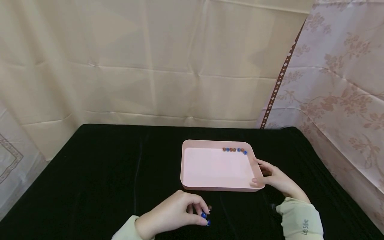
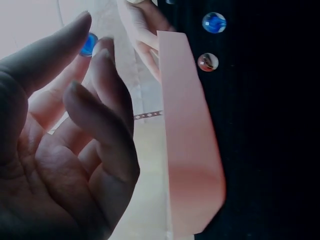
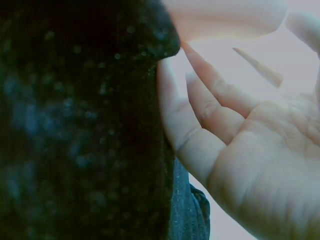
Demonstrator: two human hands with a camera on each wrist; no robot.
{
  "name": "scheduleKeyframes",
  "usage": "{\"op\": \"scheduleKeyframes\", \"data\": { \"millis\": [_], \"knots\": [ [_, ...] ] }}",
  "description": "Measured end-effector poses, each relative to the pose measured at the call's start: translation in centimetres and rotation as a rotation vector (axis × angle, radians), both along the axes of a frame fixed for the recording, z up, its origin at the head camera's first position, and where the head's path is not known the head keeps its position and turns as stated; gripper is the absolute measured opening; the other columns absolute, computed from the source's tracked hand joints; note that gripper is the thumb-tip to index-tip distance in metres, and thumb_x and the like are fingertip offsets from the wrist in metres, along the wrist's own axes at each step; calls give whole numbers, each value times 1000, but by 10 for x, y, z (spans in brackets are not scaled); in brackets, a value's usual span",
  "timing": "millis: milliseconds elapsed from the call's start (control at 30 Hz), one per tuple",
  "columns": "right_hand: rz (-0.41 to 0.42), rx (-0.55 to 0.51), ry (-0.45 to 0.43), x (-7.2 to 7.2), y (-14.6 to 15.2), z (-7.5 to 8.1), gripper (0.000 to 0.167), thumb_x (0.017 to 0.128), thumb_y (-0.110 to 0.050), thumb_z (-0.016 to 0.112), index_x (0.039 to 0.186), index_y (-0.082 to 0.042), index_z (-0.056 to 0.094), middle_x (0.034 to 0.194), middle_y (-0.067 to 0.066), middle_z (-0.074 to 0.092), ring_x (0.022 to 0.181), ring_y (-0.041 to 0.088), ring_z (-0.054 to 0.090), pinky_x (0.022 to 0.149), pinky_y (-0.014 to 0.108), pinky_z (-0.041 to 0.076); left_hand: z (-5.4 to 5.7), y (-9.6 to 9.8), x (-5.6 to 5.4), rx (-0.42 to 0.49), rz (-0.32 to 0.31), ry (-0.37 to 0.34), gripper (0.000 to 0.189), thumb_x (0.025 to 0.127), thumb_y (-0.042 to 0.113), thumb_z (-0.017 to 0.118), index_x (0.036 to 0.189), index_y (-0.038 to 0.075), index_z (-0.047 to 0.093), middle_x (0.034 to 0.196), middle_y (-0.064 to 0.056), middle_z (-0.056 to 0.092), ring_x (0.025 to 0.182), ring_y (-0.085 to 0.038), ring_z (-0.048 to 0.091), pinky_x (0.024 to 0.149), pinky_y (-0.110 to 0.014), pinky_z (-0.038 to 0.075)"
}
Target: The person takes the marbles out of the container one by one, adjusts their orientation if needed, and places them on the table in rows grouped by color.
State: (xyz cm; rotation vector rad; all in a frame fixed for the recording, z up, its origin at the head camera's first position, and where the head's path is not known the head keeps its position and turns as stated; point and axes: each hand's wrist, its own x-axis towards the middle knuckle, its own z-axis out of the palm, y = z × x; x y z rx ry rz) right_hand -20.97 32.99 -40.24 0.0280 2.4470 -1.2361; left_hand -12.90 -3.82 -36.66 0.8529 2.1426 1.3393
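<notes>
My left hand (image 1: 177, 213) pinches a blue glass marble (image 2: 89, 45) between thumb and fingertips, just in front of the tray. Close to those fingertips, a second blue marble (image 2: 214, 22) and a brown-and-clear marble (image 2: 208, 62) lie on the black cloth. My right hand (image 1: 279, 180) grips the right side of a shallow pink tray (image 1: 216, 189), its thumb over the rim and its fingers along the outer wall. Inside, along the back wall toward the right corner, several brown and blue marbles (image 1: 231, 149) form a row that bends at its right end.
Black cloth (image 1: 99, 176) covers the table, with a faint crease running left of the tray. Behind the table hangs a cream curtain (image 1: 168, 66); a floral pink cloth (image 1: 345, 83) hangs on the right. White patterned fabric (image 1: 12, 156) shows at the left.
</notes>
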Motion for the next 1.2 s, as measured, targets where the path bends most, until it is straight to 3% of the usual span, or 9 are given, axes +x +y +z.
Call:
{"op": "scheduleKeyframes", "data": {
  "millis": [600,900,1200],
  "knots": [
    [4,-4,6,-1,0,0,90,88,-32,72,157,-6,20,145,29,38,120,36,47,91,47,47,-27,-6,-2,-13,55,-104,9,85,15,77,92,12,73,73,12,69,62,1,60,57,-18,47],
    [6,2,-6,-1,0,1,91,88,-33,71,157,-7,18,147,29,34,122,37,45,91,48,46,-34,-6,-3,-29,64,-107,10,84,14,78,91,12,73,71,11,68,56,0,59,54,-19,49],
    [18,17,4,-2,-1,2,90,88,-34,71,157,-5,19,145,28,38,119,35,47,92,48,46,-42,-7,-2,-74,87,-49,11,81,15,81,88,14,72,68,10,67,50,0,56,54,-18,48]
  ]
}}
